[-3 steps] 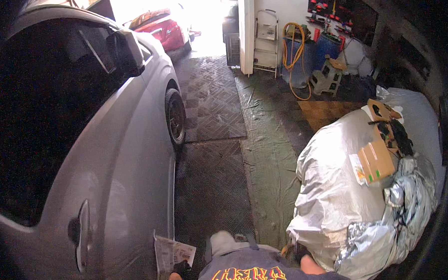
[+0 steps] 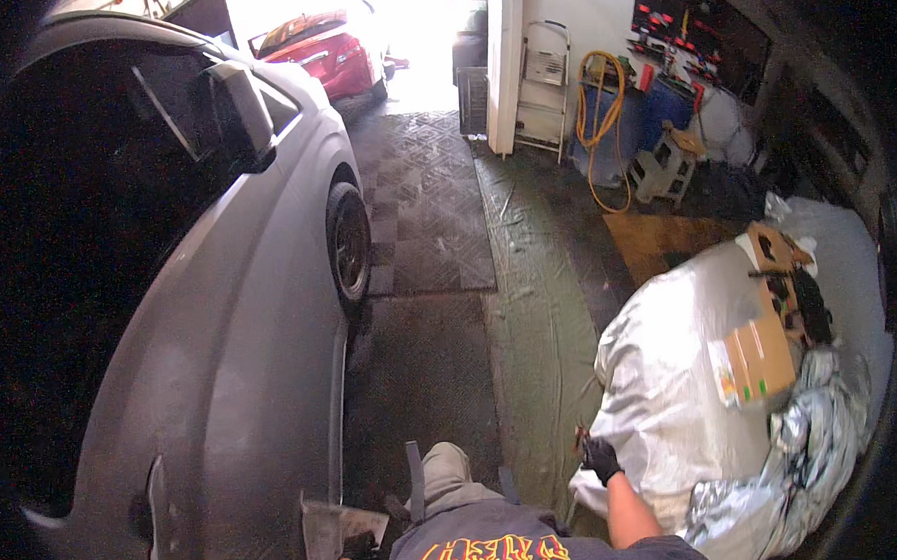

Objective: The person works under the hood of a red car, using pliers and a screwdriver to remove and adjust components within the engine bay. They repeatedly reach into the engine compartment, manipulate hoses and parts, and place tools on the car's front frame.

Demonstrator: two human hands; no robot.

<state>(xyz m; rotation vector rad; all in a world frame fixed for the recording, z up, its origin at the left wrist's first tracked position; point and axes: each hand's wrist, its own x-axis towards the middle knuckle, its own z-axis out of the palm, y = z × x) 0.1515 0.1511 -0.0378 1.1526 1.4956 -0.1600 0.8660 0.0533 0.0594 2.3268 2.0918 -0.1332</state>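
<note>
I stand beside a silver car (image 2: 233,389), close to its door and handle (image 2: 156,513). My left hand (image 2: 358,549), in a black glove, grips a grey cloth (image 2: 329,525) low against the car's side. My right hand (image 2: 602,459), also gloved in black, is raised at my right. It is closed on a small reddish-brown thing (image 2: 581,436) that sticks out above the fingers; what it is I cannot tell. This hand is right next to a bulky shape under a silver cover (image 2: 673,370).
Cardboard pieces (image 2: 762,356) lie on the silver cover. Dark patterned floor mats (image 2: 430,211) run ahead past the front wheel (image 2: 349,242). A step ladder (image 2: 542,86), a yellow hose (image 2: 600,123) and a stool (image 2: 664,165) stand at the back right. A red car (image 2: 323,50) is outside.
My right hand has come up and forward beside the silver cover. The left hand with the cloth has dropped slightly lower.
</note>
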